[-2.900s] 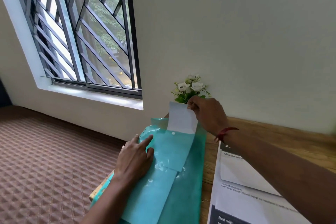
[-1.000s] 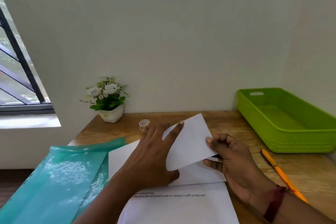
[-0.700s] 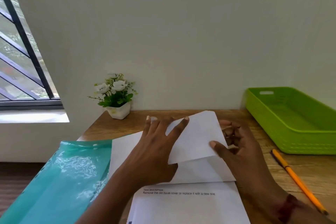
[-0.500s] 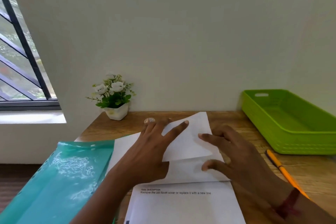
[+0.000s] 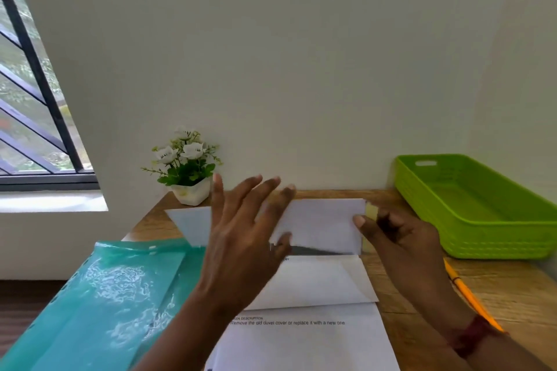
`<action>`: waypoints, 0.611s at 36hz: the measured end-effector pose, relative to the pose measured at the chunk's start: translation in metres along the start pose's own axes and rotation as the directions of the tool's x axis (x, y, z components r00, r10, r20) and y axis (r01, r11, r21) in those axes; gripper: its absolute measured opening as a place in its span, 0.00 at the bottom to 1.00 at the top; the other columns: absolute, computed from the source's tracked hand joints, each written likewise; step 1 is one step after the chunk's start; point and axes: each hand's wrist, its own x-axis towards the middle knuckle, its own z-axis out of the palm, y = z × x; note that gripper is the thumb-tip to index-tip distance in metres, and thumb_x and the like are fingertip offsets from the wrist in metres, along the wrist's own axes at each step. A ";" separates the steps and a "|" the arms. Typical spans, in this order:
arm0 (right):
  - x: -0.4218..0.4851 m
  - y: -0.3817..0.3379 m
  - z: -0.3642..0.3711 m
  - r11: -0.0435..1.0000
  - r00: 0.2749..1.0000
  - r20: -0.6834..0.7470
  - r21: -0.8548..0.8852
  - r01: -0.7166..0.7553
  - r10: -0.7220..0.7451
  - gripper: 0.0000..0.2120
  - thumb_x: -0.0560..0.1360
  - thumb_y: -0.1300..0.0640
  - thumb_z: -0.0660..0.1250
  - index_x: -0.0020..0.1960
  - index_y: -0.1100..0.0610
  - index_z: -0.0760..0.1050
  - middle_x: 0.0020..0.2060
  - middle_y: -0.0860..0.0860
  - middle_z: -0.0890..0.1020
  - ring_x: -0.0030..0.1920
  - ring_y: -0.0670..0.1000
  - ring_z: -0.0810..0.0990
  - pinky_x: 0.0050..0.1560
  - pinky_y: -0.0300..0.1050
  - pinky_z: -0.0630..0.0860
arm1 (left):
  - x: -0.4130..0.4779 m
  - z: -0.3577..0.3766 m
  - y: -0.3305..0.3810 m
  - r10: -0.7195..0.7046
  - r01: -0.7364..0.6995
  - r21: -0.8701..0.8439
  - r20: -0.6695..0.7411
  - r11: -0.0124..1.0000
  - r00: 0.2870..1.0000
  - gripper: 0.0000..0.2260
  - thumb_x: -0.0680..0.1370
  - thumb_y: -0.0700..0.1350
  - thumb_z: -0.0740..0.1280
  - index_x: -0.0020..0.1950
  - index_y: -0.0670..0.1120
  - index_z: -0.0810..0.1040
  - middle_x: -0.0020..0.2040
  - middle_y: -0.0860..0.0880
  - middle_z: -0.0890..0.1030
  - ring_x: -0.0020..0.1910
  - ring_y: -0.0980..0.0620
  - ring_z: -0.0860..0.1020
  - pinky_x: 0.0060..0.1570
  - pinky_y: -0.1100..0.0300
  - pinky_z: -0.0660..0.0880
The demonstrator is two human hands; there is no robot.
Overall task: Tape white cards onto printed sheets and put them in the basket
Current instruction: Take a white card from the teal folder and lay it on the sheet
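Lifting off card [image 5: 322, 226], L hand [image 5: 241, 250] now spread, R hand [image 5: 404, 244] pinching edge

Soft window daylight, motion-blurred hands [image 5: 241, 238]

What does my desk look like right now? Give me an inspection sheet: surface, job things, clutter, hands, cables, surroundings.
Surface: wooden table, wood grain showing at the right.
Job's things: white card held up, tilted above the printed sheet; second card lies flat on that sheet; green basket at the right rear.
Clutter: teal folder at the left; flower pot at the back; yellow pencil in front of the basket.
Hands: right hand pinches the white card's right edge; left hand open, fingers spread in front of the card, contact unclear.
Cables: nothing seen.
Surroundings: plain wall behind; barred window at the left.
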 end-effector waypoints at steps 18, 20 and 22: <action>-0.013 -0.018 0.014 0.894 0.917 0.283 0.270 -0.358 0.281 0.09 0.70 0.55 0.67 0.45 0.54 0.85 0.39 0.55 0.86 0.36 0.52 0.84 0.36 0.44 0.81 | -0.010 0.015 0.013 0.033 -0.048 0.031 0.362 0.998 0.932 0.56 0.62 0.62 0.76 0.78 0.45 0.48 0.68 0.41 0.65 0.68 0.40 0.65 0.74 0.36 0.41; -0.013 -0.017 0.013 0.896 0.914 0.290 0.258 -0.360 0.284 0.08 0.72 0.58 0.67 0.45 0.55 0.85 0.39 0.55 0.86 0.36 0.52 0.85 0.36 0.44 0.81 | -0.010 0.015 0.013 0.036 -0.042 0.008 0.354 0.999 0.935 0.55 0.62 0.61 0.77 0.78 0.46 0.48 0.67 0.42 0.65 0.67 0.41 0.65 0.74 0.36 0.41; -0.013 -0.017 0.013 0.910 0.922 0.271 0.237 -0.342 0.276 0.08 0.74 0.64 0.67 0.46 0.56 0.84 0.39 0.52 0.87 0.36 0.49 0.85 0.35 0.41 0.80 | -0.010 0.015 0.013 0.039 -0.037 -0.012 0.348 0.999 0.937 0.54 0.62 0.60 0.77 0.78 0.46 0.49 0.67 0.42 0.65 0.67 0.41 0.66 0.74 0.35 0.42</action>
